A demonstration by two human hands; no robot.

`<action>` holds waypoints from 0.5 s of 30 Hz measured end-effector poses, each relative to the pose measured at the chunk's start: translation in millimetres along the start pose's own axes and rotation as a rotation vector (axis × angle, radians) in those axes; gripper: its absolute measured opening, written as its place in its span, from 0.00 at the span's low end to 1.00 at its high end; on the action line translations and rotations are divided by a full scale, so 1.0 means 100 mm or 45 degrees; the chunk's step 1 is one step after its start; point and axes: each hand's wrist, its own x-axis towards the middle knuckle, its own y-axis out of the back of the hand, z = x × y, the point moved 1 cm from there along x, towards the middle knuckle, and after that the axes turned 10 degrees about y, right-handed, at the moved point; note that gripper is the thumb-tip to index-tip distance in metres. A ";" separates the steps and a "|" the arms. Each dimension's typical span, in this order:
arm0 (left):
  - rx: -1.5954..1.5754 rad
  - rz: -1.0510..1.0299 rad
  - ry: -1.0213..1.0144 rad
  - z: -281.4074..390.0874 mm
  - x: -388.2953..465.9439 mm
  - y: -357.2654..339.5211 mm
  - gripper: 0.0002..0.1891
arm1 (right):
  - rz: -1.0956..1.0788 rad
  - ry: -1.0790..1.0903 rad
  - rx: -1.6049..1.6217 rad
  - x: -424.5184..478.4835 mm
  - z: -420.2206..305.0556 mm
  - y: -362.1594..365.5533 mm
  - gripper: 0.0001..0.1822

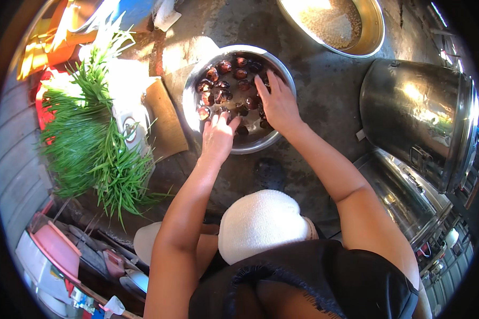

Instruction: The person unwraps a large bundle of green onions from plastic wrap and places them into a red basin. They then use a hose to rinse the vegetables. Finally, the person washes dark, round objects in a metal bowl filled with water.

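A round metal basin (241,150) on the floor holds water and several dark reddish, glossy bulbs (223,95) that look like charred onions. Some show paler, scorched patches. My left hand (218,134) reaches over its near rim, palm down, thumb apart from the fingers, fingertips among the bulbs. At the basin's right side, my right hand (278,101) lies palm down with fingers spread over some bulbs. I see nothing gripped in either hand, though both palms are hidden.
Left of the basin, long green leafy stalks (84,135) lie beside a white box (129,99) and a brown cardboard piece (167,119). A metal pan (369,36) with pale grains stands at upper right. Large metal pots (407,115) stand on the right.
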 end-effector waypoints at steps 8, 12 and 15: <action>-0.690 -0.032 0.460 -0.22 0.19 -0.23 0.16 | -0.216 -0.250 0.406 -0.02 0.09 -0.35 0.11; -1.499 -0.233 0.792 -0.28 0.31 -0.11 0.13 | -0.080 -0.396 1.006 0.11 0.05 -0.37 0.11; -1.636 -0.326 0.966 -0.25 0.39 0.03 0.21 | -0.098 -0.591 1.298 0.13 0.01 -0.35 0.17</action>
